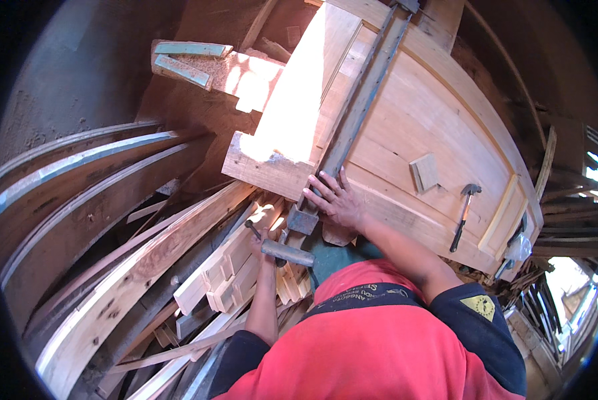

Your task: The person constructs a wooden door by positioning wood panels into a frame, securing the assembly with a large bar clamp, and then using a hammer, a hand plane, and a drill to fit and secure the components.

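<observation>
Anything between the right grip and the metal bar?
Nothing visible: the right grip, a bare hand with fingers spread, rests directly on the bar. The hammer and wood block lie off to the right on the panel, clear of both.

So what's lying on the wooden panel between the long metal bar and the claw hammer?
In the head view, a small wooden block lies on the panel between the metal bar and claw hammer.

Panelled wooden door (439, 127) here's got a claw hammer (465, 217), small wood block (425, 173) and long metal bar clamp (360, 100) on it
</observation>
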A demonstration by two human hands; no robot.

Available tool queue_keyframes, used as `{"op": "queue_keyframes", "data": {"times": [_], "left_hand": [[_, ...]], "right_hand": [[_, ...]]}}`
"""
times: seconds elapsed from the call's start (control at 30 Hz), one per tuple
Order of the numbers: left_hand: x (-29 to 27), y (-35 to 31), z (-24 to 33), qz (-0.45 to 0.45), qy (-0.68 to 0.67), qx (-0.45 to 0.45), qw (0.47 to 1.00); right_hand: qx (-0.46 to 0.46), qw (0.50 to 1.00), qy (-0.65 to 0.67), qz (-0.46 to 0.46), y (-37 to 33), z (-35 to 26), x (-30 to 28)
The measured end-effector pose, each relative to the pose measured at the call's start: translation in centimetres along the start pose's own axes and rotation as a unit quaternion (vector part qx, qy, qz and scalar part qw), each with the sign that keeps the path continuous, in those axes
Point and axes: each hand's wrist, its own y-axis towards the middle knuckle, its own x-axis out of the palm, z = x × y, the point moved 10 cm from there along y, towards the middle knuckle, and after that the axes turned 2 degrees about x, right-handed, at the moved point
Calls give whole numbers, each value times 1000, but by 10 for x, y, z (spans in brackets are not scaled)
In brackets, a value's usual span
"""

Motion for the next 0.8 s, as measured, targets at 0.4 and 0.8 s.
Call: {"op": "queue_keyframes", "data": {"times": [0.4, 0.8], "left_hand": [[-10, -72, 120, 190, 16, 275, 942], [9, -210, 129, 163, -121, 440, 875]], "right_hand": [[19, 996, 86, 27, -4, -1, -30], [-3, 997, 19, 69, -16, -2, -29]]}}
